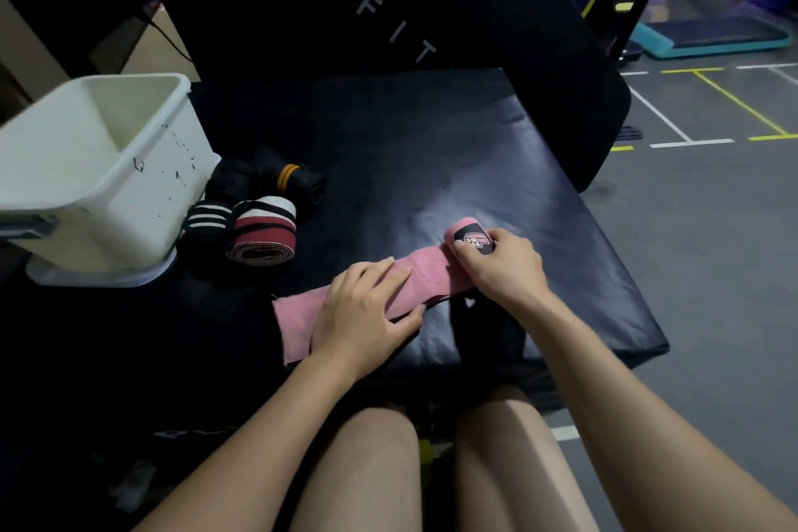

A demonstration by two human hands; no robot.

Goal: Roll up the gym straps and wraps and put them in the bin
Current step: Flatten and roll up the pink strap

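A pink wrap [298,315] lies stretched across the black padded bench [432,151]. Its right end is rolled into a small coil with a black logo patch [468,235]. My right hand [501,268] grips that coil with curled fingers. My left hand [367,311] lies flat on the unrolled middle of the wrap, fingers straight. A white plastic bin [108,168] stands at the left of the bench, its inside looking empty from here. Beside it sit three rolled wraps: a red and white one [263,238], a black and white one [205,225], a black and orange one [285,181].
A black upright pad with white letters [388,26] rises behind the bench. The bin stands on a clear lid [103,276]. Grey gym floor with yellow and white lines [712,112] lies to the right. My bare knees [432,466] are below the bench edge.
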